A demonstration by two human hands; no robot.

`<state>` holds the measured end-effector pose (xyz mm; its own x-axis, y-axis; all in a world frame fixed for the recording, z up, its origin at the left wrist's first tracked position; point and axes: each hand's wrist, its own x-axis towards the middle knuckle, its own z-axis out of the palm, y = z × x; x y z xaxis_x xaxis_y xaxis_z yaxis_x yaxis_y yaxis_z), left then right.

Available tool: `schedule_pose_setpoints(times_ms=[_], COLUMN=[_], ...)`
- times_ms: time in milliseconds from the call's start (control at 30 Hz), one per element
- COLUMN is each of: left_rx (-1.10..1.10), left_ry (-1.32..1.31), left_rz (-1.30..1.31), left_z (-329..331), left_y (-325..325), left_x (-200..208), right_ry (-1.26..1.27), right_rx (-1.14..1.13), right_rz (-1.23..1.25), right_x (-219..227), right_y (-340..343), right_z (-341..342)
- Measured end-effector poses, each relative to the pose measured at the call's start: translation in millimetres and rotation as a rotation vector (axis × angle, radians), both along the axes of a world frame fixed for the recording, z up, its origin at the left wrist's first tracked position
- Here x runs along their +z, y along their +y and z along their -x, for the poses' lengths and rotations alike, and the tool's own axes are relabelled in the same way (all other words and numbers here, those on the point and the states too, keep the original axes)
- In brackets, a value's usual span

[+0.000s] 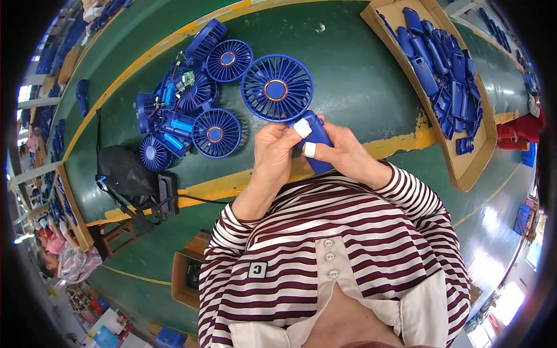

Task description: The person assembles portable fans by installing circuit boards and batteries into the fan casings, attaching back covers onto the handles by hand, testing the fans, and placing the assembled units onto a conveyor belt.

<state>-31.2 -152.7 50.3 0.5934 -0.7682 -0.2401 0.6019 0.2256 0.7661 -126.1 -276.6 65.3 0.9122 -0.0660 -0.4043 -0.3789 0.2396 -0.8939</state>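
Note:
A blue handheld fan [276,90] with a round slatted head and an orange ring is held between both hands, its head pointing away from me over the green table. My left hand [275,145] is closed around the left side of its handle [316,139], near the fan head. My right hand [348,152] grips the handle from the right. Both thumbs wear white wraps and press on the handle's face. Fingers beneath the handle are hidden. Left of the hands lies a heap of fan heads [216,133], some with blue battery cells [178,124] and a green circuit board [187,81].
A cardboard tray [462,168] at the right holds many blue handle shells [441,64]. A black mesh bag [125,168] with a cable lies at the table's left near edge. Below stands an open cardboard box [184,278]. Another person [72,261] sits at far left.

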Motion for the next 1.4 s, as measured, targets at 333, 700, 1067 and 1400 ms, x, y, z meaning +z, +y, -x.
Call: schedule_pose_setpoints(times_ms=[333, 700, 1067, 1400], left_rx=[0.021, -0.031, 0.027, 0.046], left_ry=[0.005, 0.016, -0.071, -0.073], left_rz=[-0.019, -0.025, -0.033, -0.076], left_z=[2, 3, 10, 12], left_y=[0, 0, 0, 1], left_x=[-2, -3, -6, -12], right_ry=[-0.012, 0.012, -0.013, -0.006], right_rx=[-0.004, -0.059, -0.115, -0.135], right_rz=[-0.002, -0.073, -0.063, -0.054], right_x=[0, -4, -6, -11], right_y=[1, 1, 5, 6], right_z=[0, 0, 0, 0])
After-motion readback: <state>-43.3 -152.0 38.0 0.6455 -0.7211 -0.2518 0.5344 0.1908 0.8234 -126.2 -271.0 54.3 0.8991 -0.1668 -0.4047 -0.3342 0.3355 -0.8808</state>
